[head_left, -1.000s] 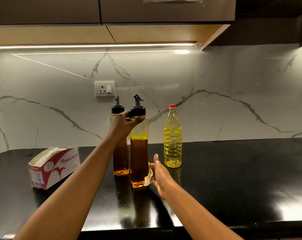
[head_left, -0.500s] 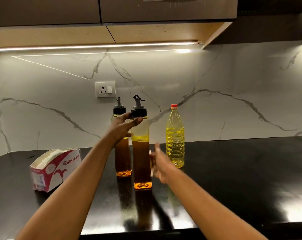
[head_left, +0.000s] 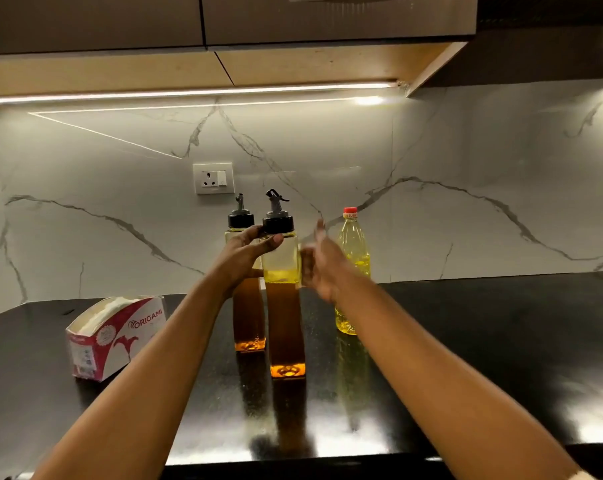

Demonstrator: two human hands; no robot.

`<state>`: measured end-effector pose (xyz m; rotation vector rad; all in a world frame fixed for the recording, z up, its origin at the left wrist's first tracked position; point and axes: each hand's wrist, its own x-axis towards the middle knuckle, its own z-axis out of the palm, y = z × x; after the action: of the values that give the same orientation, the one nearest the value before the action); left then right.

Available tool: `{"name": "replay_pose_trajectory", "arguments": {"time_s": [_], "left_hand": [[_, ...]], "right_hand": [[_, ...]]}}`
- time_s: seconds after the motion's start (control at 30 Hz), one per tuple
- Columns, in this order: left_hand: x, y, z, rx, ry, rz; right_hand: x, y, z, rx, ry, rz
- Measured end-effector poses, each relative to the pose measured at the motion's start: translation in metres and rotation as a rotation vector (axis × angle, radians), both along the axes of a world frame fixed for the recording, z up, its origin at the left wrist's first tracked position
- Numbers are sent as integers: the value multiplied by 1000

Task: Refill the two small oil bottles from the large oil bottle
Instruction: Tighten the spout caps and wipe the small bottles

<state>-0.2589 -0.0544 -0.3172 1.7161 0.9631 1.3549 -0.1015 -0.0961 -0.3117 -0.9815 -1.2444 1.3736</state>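
The black desk carries everything. A red-and-white box sits at 9 o'clock of the bottles, well apart from them. The big bottle, with yellow oil and a red cap, stands upright at 3 o'clock of the two small ones. The near bottle and far bottle stand upright side by side, each with dark oil and a black spouted cap. The far one is at 11 o'clock of the near one. The left grip curls round the near bottle's shoulder just under the cap, thumb across the front. The right grip is blurred, its fingers loosely straight and holding nothing. It hovers at 3 o'clock of that shoulder, in front of the big bottle. Whether it touches either bottle is unclear.
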Motion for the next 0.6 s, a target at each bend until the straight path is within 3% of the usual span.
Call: {"name": "replay_pose_trajectory", "arguments": {"time_s": [0.13,0.2,0.43,0.5,0.6], "left_hand": [[1,-3,1,-24,-6,12],[1,-4,1,-25,-17,9],[2,-5,0,-5,0,36],[1,-3,0,4,-3,41],[1,-2,-1,11,1,37]], "right_hand": [[2,-3,-103,-312,-2,29],[3,0,-108,-378,21,52],[-4,7,34,43,55,9],[-6,5,24,63,32,20],[-6,7,-40,-67,26,90]]}}
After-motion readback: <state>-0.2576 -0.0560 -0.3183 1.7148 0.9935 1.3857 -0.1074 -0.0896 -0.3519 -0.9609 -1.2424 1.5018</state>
